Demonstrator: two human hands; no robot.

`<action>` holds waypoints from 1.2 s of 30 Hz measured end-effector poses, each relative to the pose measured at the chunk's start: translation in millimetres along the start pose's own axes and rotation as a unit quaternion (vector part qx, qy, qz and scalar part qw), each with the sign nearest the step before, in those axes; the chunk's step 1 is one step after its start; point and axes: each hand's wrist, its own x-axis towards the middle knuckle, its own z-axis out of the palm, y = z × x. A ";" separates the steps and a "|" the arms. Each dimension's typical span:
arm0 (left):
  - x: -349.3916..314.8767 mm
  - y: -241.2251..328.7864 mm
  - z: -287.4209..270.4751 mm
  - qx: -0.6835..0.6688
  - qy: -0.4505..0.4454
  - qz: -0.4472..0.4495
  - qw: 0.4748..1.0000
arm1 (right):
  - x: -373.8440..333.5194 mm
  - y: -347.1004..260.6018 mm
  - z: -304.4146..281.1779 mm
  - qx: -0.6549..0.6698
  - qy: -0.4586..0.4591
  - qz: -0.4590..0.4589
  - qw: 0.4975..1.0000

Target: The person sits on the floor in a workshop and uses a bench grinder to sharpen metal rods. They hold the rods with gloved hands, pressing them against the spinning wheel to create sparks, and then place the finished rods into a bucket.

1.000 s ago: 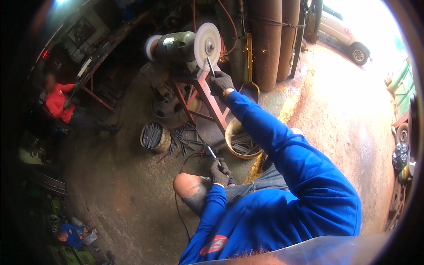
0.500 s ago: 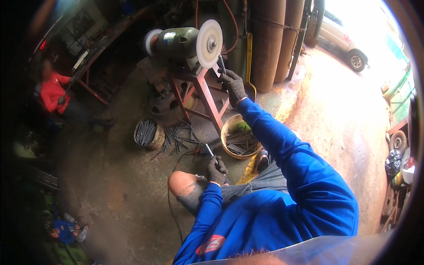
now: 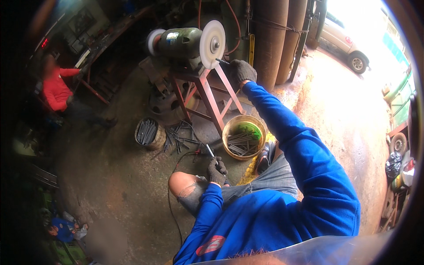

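My right hand (image 3: 243,71), in a dark knit glove, is closed around a short dark metal rod (image 3: 223,62). The rod's tip reaches the lower right face of the pale wheel (image 3: 206,46) on a green bench grinder (image 3: 180,43); whether it touches I cannot tell. Lower down, by my knee, my gloved left hand (image 3: 217,171) grips a shiny metal rod (image 3: 210,150), which points up and away. Beneath the grinder is a red metal stand (image 3: 208,99).
A yellowish bucket (image 3: 225,145) holds several rods and something green. Left of it stands another bucket of dark rods (image 3: 160,138), with more rods (image 3: 179,138) loose on the floor. Tall cylinders (image 3: 270,44) rise behind. A person in red (image 3: 57,90) sits at left.
My right hand has turned and moved slightly right and up, swinging its rod from upright to nearly level, tip at the wheel's face. My left hand has hardly moved.
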 end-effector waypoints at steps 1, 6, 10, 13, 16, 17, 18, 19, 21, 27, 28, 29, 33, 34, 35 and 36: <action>1.5 -0.7 -1.0 -0.002 -0.002 -0.001 1.000 | 2.5 -0.5 -3.2 -0.007 0.001 -0.001 1.000; -2.7 2.5 1.6 0.013 0.002 0.005 1.000 | 7.4 -13.3 -23.1 0.004 0.009 -0.011 1.000; -4.5 4.7 0.9 0.009 0.000 -0.010 1.000 | 19.9 -9.0 -16.9 -0.016 0.005 -0.014 1.000; -8.8 3.5 8.2 0.026 0.013 -0.010 1.000 | 35.9 5.4 -7.0 -0.043 -0.020 -0.005 0.999; -9.1 2.7 7.8 0.031 0.025 -0.014 0.999 | 37.7 2.2 -11.6 -0.044 -0.026 -0.027 0.998; -9.2 2.5 8.8 0.031 0.026 -0.016 0.999 | 39.9 0.5 -13.8 -0.048 -0.023 -0.024 0.998; -9.7 2.3 9.5 0.033 0.028 -0.016 0.999 | 42.0 -0.4 -16.5 -0.058 -0.031 -0.020 0.998; -10.3 2.3 10.1 0.035 0.031 -0.015 0.999 | 42.7 -1.1 -18.7 -0.068 -0.034 -0.028 0.997; -12.4 1.7 11.2 0.039 0.034 -0.012 0.999 | 41.9 -6.2 -24.8 -0.088 -0.041 -0.046 0.994; -13.0 1.3 13.2 0.054 0.033 -0.005 0.998 | 45.6 -5.4 -25.1 -0.099 -0.001 -0.067 0.993; -12.5 1.6 13.4 0.054 0.031 -0.009 0.998 | 48.0 -2.3 -22.7 -0.087 0.009 -0.068 0.994; -13.1 1.9 14.0 0.053 0.031 -0.012 0.998 | 49.2 -1.4 -20.8 -0.088 0.014 -0.072 0.993; -14.7 2.7 15.4 0.053 0.042 -0.014 0.998 | 50.3 -2.8 -18.3 -0.094 0.012 -0.075 0.993; -15.0 2.9 15.1 0.053 0.046 -0.013 0.997 | 50.0 -3.8 -19.4 -0.097 0.006 -0.073 0.993; -15.1 2.7 15.7 0.052 0.049 -0.013 0.997 | 50.0 -3.9 -21.3 -0.098 0.000 -0.071 0.993; -15.0 2.4 16.4 0.055 0.045 -0.011 0.997 | 50.1 -4.0 -23.3 -0.099 -0.006 -0.068 0.993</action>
